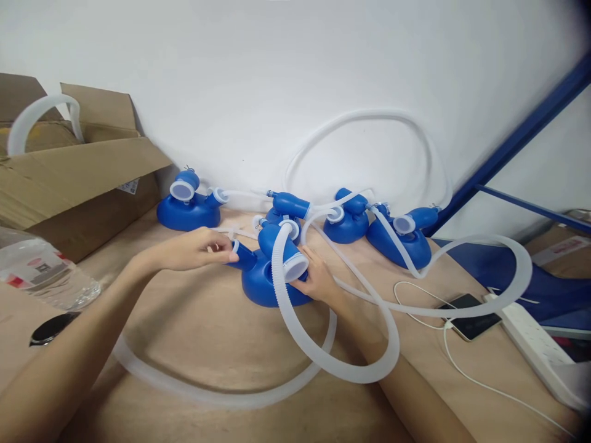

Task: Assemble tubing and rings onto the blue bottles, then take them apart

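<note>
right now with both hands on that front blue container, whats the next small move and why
Probably press the thin tube end home with the left hand, because its fingertips pinch at the small side port of the front blue container, while the right hand braces the body. Whether the tube is already seated can't be seen.

2 bare, sleeveless forearms

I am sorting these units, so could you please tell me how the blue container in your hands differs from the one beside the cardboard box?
The held blue container sits near the table's front, gripped by the left hand and right hand; the far-left blue container stands untouched beside the cardboard box. A wide corrugated hose loops from the held one; only a thin tube shows on the other. Both are blue with white-rimmed ports.
</note>
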Tool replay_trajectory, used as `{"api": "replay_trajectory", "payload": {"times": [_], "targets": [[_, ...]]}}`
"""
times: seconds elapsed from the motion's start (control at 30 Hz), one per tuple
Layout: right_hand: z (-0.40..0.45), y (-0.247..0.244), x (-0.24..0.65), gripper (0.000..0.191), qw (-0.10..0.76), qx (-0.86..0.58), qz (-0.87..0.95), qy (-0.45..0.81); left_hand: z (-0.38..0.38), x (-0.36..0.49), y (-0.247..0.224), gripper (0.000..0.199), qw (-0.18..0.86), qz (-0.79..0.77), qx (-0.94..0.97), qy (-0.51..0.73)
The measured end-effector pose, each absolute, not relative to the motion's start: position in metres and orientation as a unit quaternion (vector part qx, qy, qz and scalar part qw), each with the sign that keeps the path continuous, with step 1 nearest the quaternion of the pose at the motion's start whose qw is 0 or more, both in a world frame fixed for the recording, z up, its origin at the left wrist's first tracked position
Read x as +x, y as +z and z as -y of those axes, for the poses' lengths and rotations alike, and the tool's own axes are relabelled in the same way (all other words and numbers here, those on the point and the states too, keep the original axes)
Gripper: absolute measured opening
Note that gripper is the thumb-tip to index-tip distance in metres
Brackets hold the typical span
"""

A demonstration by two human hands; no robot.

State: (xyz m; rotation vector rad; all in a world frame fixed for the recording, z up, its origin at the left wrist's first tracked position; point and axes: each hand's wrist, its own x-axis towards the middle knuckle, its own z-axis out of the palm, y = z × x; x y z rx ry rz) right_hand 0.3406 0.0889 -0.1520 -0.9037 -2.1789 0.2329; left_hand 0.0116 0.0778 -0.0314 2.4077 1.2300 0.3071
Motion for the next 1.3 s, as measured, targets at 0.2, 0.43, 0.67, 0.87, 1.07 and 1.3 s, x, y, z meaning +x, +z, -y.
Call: {"api": "replay_trajectory", "payload": {"times": [0.2, 0.43, 0.67, 0.87, 1.07, 1.3], "targets": [[-0.092, -0.155, 0.342, 0.055, 0.378, -0.341, 0.857, 0.075, -0.087, 0.021, -0.049, 0.055, 0.252, -0.419, 0.856, 0.166], [-0.094, -0.155, 0.348, 0.058, 0.388, -0.289, 0.873, 0.060, -0.094, 0.008, -0.053, 0.059, 0.364, -0.389, 0.820, 0.209], [-0.093, -0.152, 0.346, 0.060, 0.377, -0.316, 0.869, 0.045, -0.104, -0.004, -0.057, 0.060, 0.262, -0.469, 0.836, 0.109], [-0.080, -0.139, 0.333, 0.087, 0.340, -0.390, 0.853, 0.070, -0.107, -0.019, -0.051, 0.067, 0.173, -0.545, 0.819, 0.046], [-0.065, -0.122, 0.322, 0.123, 0.356, -0.395, 0.836, 0.134, -0.082, -0.014, -0.021, 0.066, 0.053, -0.625, 0.777, 0.046], [-0.067, -0.125, 0.317, 0.108, 0.379, -0.390, 0.827, 0.140, -0.074, 0.046, -0.007, 0.071, 0.119, -0.450, 0.869, 0.171]]}}
